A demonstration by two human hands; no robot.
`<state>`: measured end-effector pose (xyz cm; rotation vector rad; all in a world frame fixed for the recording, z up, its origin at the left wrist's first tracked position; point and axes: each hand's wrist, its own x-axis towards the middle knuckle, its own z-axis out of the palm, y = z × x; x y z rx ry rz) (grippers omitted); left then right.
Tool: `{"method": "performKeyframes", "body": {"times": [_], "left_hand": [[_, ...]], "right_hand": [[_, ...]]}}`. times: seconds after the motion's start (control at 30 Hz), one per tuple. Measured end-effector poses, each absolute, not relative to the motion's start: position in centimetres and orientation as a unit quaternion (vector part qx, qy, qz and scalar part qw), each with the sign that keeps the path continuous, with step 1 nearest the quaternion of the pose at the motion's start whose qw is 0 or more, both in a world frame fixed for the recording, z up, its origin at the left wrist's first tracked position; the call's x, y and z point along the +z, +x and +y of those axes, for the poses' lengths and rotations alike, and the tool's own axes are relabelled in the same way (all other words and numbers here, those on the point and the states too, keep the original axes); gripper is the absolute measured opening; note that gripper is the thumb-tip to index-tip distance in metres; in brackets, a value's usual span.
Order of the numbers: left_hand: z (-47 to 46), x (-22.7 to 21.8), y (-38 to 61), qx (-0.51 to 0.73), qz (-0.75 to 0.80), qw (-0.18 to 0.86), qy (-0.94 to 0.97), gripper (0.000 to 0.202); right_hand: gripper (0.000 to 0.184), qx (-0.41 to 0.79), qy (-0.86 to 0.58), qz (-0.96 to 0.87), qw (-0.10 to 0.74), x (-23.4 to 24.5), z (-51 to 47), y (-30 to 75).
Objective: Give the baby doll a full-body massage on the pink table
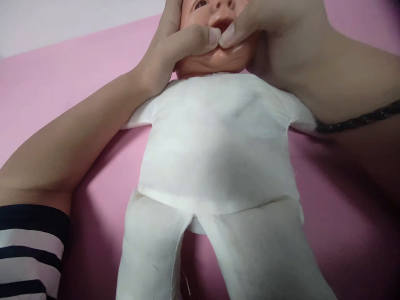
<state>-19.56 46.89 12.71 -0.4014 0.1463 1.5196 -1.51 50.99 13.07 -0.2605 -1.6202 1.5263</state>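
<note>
Fingers point(168, 16) of the left hand point(165, 50) are wrapped up along the side of the doll's head point(215, 62), and the left thumb point(200, 37) is laid across the chin, pressed in just under the open mouth. Tip to tip it is met by the right thumb point(237, 31), brought in from the other side, and the two tips are touching right at the lower lip. The right hand point(281, 37) is cupped against the other cheek; its remaining fingers are hidden, so how they are set cannot be told. Both hands are clamped on the head.

Below them the doll point(218, 141) is stretched out on its back, white cloth body in full view, legs parted at the bottom edge, short arms partly covered by the forearms. A dark braided cord point(359, 121) is seen at the right wrist, and a navy-and-white striped sleeve point(28, 250) on the left arm. Everything is laid on a pink surface point(46, 91), with a pale strip point(62, 21) beyond it.
</note>
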Motion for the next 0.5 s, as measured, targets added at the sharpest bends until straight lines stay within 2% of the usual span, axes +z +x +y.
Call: {"method": "performKeyframes", "body": {"times": [0.1, 0.17, 0.3, 0.43, 0.5], "left_hand": [[47.1, 12.8, -19.9, 0.516, -0.110, 0.668, -0.525, 0.107], [47.2, 12.7, -20.1, 0.457, -0.114, 0.599, -0.648, 0.109], [47.3, 12.5, -20.4, 0.420, -0.022, 0.520, -0.744, 0.109], [47.3, 12.5, -20.3, 0.306, -0.011, 0.530, -0.791, 0.110], [47.4, 12.6, -20.1, 0.319, 0.004, 0.526, -0.789, 0.110]], "right_hand": [[0.036, 0.611, -0.077, -0.663, 0.425, 12.9, 51.4, -1.4], [0.034, 0.609, -0.067, -0.671, 0.417, 12.9, 51.5, -1.2], [0.035, 0.617, -0.048, -0.673, 0.406, 13.1, 51.0, -1.0], [0.043, 0.640, -0.088, -0.648, 0.403, 13.3, 50.3, -0.9], [0.046, 0.647, -0.106, -0.638, 0.403, 13.3, 50.2, -0.9]]}}
